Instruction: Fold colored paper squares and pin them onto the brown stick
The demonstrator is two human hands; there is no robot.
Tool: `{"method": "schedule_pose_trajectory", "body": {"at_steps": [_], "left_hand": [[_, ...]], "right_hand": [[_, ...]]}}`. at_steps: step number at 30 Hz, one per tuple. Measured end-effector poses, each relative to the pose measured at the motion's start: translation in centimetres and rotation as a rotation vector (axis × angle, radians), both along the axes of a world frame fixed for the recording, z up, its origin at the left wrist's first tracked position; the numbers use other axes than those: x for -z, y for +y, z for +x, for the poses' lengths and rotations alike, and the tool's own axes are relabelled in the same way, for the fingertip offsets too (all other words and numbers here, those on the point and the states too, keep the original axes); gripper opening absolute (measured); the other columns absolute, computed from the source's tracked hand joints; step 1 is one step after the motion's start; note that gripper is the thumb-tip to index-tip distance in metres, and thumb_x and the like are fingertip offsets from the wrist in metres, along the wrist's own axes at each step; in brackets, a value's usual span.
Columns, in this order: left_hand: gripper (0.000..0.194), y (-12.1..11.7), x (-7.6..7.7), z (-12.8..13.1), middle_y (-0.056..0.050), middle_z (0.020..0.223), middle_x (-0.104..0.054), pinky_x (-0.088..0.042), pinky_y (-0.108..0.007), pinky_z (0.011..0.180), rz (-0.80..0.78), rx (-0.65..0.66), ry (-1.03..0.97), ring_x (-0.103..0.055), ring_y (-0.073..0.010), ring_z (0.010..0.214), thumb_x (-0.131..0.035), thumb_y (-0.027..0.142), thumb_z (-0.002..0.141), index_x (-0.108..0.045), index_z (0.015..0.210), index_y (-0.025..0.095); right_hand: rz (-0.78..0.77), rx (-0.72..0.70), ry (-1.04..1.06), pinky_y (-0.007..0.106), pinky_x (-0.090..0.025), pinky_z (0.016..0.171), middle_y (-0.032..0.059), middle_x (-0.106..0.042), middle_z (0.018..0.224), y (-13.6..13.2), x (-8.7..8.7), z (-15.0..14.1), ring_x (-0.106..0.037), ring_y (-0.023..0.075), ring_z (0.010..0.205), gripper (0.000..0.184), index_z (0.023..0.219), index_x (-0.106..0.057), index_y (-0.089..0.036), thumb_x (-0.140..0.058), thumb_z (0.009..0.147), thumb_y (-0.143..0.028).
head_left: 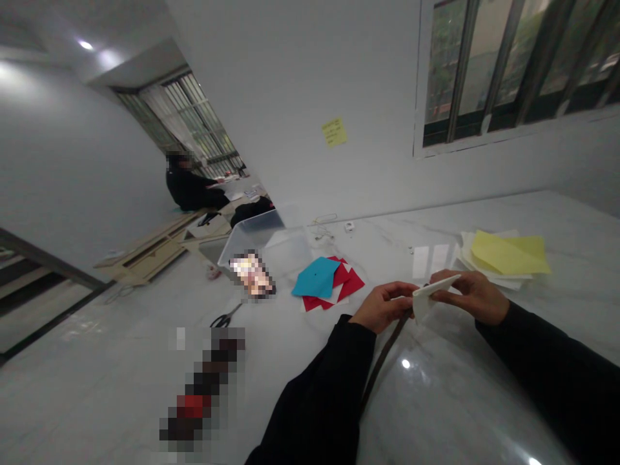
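My left hand (385, 307) is closed, its fingers pinching the left end of a folded cream-white sheet (431, 286); whether that is felt or paper I cannot tell. On the right, my right hand (469, 294) grips the same sheet between thumb and fingers. A long brown strip (387, 349) runs from under my left fingers down past my left sleeve. Beside my left hand lie blue sheets (314, 276) over red sheets (356, 283) and white ones. Yellow sheets (513, 252) rest on a white stack behind my right hand.
Black-handled scissors (221, 320) lie at the left, near a blurred-out phone-like thing (252, 274). A clear plastic bin (290, 245) stands at the back. Against the wall are a thin cable (324, 234) and a small white block (349, 227). A person (191, 184) sits far off.
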State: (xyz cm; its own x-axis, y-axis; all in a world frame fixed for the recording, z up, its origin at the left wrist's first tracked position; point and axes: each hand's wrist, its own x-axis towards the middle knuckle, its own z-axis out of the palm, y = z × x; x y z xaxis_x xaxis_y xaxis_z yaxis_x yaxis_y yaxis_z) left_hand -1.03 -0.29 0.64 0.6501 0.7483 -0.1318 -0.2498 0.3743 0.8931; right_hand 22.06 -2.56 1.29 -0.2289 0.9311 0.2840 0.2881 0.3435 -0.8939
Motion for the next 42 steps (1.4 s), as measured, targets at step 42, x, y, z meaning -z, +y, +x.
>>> {"method": "schedule_pose_trajectory", "body": {"at_steps": [42], "left_hand": [[0.060, -0.60, -0.18, 0.54, -0.012, 0.108, -0.070, -0.051, -0.034, 0.077, 0.056, -0.026, 0.065, -0.067, -0.0187, 0.077, -0.089, 0.032, 0.057, -0.072, 0.111, 0.014]], "right_hand": [[-0.343, -0.014, 0.213, 0.039, -0.061, 0.072, 0.0084, -0.078, 0.095, -0.44, 0.11, -0.54, -0.074, 0.0273, 0.079, 0.046, 0.103, -0.073, -0.019, -0.078, 0.072, -0.053]]}}
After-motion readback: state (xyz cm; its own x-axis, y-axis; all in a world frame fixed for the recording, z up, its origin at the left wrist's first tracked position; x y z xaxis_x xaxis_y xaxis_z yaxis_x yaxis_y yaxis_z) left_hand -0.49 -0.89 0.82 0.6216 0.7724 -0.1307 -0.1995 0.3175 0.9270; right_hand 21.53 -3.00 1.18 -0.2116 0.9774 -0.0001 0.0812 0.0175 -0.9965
